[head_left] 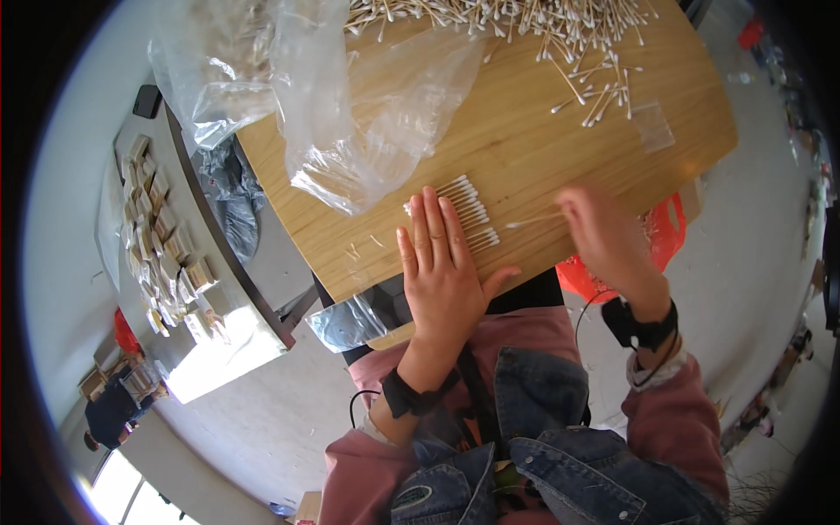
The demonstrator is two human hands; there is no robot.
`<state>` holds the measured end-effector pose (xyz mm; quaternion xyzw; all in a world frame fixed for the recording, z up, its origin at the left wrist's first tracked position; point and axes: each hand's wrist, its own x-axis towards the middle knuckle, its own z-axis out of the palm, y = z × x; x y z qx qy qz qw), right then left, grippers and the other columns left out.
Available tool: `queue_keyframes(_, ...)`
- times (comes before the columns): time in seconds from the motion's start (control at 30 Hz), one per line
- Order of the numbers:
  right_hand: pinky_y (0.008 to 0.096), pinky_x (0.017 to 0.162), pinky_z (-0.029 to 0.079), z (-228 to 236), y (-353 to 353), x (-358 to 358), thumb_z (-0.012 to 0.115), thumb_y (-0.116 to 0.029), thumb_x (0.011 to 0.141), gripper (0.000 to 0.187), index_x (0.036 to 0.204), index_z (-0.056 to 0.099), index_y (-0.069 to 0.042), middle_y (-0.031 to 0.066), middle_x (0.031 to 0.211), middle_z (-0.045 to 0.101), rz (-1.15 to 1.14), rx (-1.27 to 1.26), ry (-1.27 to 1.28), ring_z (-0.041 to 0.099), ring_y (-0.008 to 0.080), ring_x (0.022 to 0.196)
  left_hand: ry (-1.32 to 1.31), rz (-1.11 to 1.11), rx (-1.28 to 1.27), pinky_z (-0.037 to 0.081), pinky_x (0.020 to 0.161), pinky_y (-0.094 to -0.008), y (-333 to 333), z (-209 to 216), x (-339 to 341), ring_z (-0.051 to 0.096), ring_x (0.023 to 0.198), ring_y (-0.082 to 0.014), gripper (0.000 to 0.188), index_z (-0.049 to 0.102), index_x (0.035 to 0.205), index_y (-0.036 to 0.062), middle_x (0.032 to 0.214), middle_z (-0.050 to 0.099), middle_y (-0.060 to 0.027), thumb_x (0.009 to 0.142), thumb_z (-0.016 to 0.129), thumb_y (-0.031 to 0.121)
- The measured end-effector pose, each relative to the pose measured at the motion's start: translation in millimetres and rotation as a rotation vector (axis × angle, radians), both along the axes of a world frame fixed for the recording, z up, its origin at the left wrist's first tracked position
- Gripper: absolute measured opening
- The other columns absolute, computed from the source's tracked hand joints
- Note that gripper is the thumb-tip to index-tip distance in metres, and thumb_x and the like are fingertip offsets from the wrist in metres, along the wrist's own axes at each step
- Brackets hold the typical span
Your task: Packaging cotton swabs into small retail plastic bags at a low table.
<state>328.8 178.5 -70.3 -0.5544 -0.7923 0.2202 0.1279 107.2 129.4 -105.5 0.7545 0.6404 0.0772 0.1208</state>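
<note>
My left hand (444, 284) lies flat on a row of cotton swabs (475, 206) near the table's front edge, fingers stretched out and thumb apart. The swabs lie side by side, their white tips showing to the right of the fingers; the middle of the row is hidden under the hand. To the right, my right hand (612, 245) is closed in a pinch, slightly blurred, on a single cotton swab (535, 220). One white tip of that swab points left toward the row; its other end is hidden in the fingers.
A big heap of loose cotton swabs (525, 17) covers the wooden table's (542, 144) far side. Crumpled clear plastic bags (367, 131) lie at left, a small clear sachet (654, 128) at right. A red bag (669, 236) hangs by the right edge. Many small packs (162, 232) fill another table.
</note>
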Motion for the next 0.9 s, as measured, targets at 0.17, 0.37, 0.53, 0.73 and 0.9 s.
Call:
queue_keyframes(0.17,0.0438,0.081,0.049,27.4,-47.4,68.3,0.056,-0.005,0.094,0.014,0.107,0.057,-0.004,0.0161,0.102,0.063,-0.283,-0.085,-0.146,0.060,0.0380,0.096,-0.056,0.000,-0.017,0.018,0.119,-0.0572,-5.1,4.5,-4.1,0.019,0.150,-0.0411,0.115,0.023,0.151,-0.0109,0.160,0.023,-0.0277,0.079,0.062,0.070)
queue_keyframes(0.37,0.0425,0.082,0.049,24.6,-56.5,62.9,0.061,-0.002,0.090,0.016,0.106,0.060,-0.002,0.0163,0.101,0.063,-0.337,0.061,-0.098,0.061,0.0366,0.095,-0.075,0.004,-0.014,0.015,0.119,-0.0584,-9.7,21.4,-5.6,0.017,0.151,-0.0424,0.116,0.021,0.151,-0.0116,0.159,0.021,-0.0300,0.078,0.065,0.067)
queue_keyframes(0.53,0.0407,0.081,0.049,4.1,-23.6,-13.6,0.061,0.005,0.086,0.018,0.101,0.065,-0.003,0.0137,0.099,0.066,-0.212,0.093,0.350,0.062,0.0333,0.093,-0.040,0.037,-0.032,0.014,0.120,-0.0577,1.0,17.6,-6.6,0.017,0.151,-0.0428,0.118,0.021,0.151,-0.0116,0.159,0.020,-0.0307,0.077,0.064,0.069)
queue_keyframes(0.73,0.0339,0.079,0.048,-32.5,-1.6,-46.5,0.060,0.012,0.077,0.017,0.078,0.067,-0.004,0.0079,0.090,0.065,0.009,0.133,0.596,0.062,0.0267,0.087,-0.005,0.023,-0.020,0.018,0.120,-0.0545,0.1,2.3,1.2,0.019,0.150,-0.0419,0.120,0.023,0.151,-0.0118,0.159,0.022,-0.0302,0.076,0.060,0.074)
queue_keyframes(0.9,0.0352,0.076,0.047,-40.6,-0.9,-49.6,0.061,0.012,0.074,0.019,0.074,0.067,-0.006,0.0061,0.088,0.064,0.063,0.209,0.546,0.061,0.0268,0.084,0.020,0.012,-0.015,0.019,0.120,-0.0546,-0.8,-1.1,1.3,0.021,0.150,-0.0418,0.120,0.023,0.150,-0.0123,0.159,0.023,-0.0300,0.076,0.058,0.076)
